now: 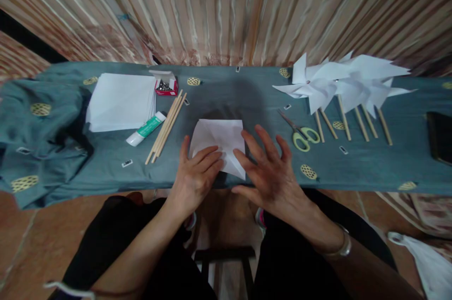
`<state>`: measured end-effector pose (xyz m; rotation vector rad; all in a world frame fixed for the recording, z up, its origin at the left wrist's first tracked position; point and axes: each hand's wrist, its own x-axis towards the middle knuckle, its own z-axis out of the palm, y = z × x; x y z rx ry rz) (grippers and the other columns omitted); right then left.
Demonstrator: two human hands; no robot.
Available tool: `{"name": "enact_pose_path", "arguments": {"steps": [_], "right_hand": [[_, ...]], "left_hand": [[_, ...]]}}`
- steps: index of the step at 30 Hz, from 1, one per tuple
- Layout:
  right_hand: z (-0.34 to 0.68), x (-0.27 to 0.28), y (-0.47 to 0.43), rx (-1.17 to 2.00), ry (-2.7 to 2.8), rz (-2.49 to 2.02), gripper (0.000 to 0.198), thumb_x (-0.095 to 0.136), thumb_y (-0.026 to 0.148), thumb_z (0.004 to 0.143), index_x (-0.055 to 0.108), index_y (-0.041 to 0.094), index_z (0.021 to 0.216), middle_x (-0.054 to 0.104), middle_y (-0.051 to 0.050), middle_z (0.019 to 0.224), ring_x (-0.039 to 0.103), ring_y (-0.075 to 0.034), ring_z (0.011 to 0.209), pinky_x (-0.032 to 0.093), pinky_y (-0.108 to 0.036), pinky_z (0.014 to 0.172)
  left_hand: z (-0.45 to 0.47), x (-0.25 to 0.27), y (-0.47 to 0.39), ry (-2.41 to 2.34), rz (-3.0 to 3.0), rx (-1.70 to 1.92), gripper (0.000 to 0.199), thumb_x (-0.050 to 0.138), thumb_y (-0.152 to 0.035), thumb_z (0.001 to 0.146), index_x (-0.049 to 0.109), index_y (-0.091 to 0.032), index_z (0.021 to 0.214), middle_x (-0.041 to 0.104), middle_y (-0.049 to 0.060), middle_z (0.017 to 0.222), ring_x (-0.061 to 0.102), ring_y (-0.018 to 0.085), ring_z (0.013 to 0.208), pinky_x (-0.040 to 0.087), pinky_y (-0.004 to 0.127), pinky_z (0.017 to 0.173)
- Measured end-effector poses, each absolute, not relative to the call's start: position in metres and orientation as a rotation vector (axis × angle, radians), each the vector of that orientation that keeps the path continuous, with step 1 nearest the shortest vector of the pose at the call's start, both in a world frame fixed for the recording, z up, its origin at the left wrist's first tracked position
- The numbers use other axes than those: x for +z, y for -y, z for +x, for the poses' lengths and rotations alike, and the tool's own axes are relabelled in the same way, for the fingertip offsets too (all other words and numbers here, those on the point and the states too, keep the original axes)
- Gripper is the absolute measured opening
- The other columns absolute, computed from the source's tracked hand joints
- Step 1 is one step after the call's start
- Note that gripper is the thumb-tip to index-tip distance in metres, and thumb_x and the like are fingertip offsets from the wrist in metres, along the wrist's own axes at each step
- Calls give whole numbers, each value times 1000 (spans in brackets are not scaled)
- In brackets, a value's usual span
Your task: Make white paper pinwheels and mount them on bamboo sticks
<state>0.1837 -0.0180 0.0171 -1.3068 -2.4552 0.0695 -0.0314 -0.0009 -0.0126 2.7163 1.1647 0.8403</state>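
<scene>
A creased white paper square (221, 133) lies on the cloth-covered table in front of me. My left hand (196, 175) rests on its lower left part, fingers stretched out flat across the sheet. Over the right edge of the paper hovers my right hand (270, 168), its fingers spread with nothing between them; whether a fingertip touches the sheet I cannot tell. Right of that hand are scissors (300, 133) with light green handles. Several thin wooden sticks (165, 128) lie to the left of the paper, beside a green and white glue tube (146, 129).
A stack of white paper (122, 102) sits at the left, next to an open red box (166, 84) of small metal pins. Several white paper pinwheels (339, 81) on sticks lie at the right. A dark phone-like object (439, 135) is at the far right. Bunched cloth (42, 135) covers the left end.
</scene>
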Motion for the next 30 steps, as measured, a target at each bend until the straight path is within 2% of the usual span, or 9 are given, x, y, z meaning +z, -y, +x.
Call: {"name": "enact_pose_path", "arguments": {"steps": [3,6,9,13,15,19,21,26,30], "right_hand": [[191,15,12,215,2513,-1252,68,74,50,78,47,30,137,34,-9,159,19,-40,149,18,-66,116],[198,11,7,231,2546,-1262,73,77,49,75,44,35,139,31,-9,161,18,-40,150,16,-67,117],[204,7,4,216,2581,-1241,82,73,62,72,42,30,141,27,-14,161,16,-40,150,17,-67,116],[205,7,4,284,2617,-1189,92,66,75,70,41,25,144,24,-18,162,17,-40,150,18,-67,115],[204,8,4,287,2621,-1183,82,66,67,75,43,25,142,26,-17,162,17,-39,150,18,-66,115],[202,13,1,172,2615,-1142,39,59,24,89,55,24,129,39,-11,157,21,-32,151,22,-63,116],[203,14,-2,116,2620,-1072,33,50,10,91,61,23,119,51,-9,149,29,-28,148,26,-60,116],[211,16,-4,189,2600,-1014,27,46,9,94,69,19,103,70,-11,123,56,-27,129,44,-55,107],[220,15,0,351,2585,-1073,27,45,12,94,72,17,99,74,-12,110,67,-25,107,57,-45,91]], "left_hand": [[-32,-16,5,-1052,2712,884,19,51,-11,95,66,-14,106,75,11,113,68,25,112,23,65,117],[-35,-20,11,-1026,2628,888,21,49,-13,97,65,-16,110,74,9,116,65,23,117,23,62,118],[-40,-24,17,-1020,2543,910,25,48,-14,97,65,-19,115,73,7,118,63,22,120,19,60,120],[-47,-25,20,-1040,2428,963,29,49,-13,96,65,-21,119,73,8,119,65,21,118,32,55,117],[-50,-21,21,-1035,2390,945,31,50,-11,95,65,-21,119,73,9,119,65,21,118,38,53,114],[-47,-14,24,-955,2392,917,32,52,-7,93,64,-19,120,73,10,117,66,20,116,41,51,112],[-45,-15,26,-909,2397,937,33,52,-7,93,63,-19,122,73,10,118,66,20,117,42,52,112],[-43,-17,25,-952,2413,971,31,53,-10,93,64,-20,121,74,9,116,68,21,113,46,50,108],[-43,-16,24,-1024,2399,976,25,55,-13,93,68,-20,114,76,8,106,70,20,101,56,40,91]]}}
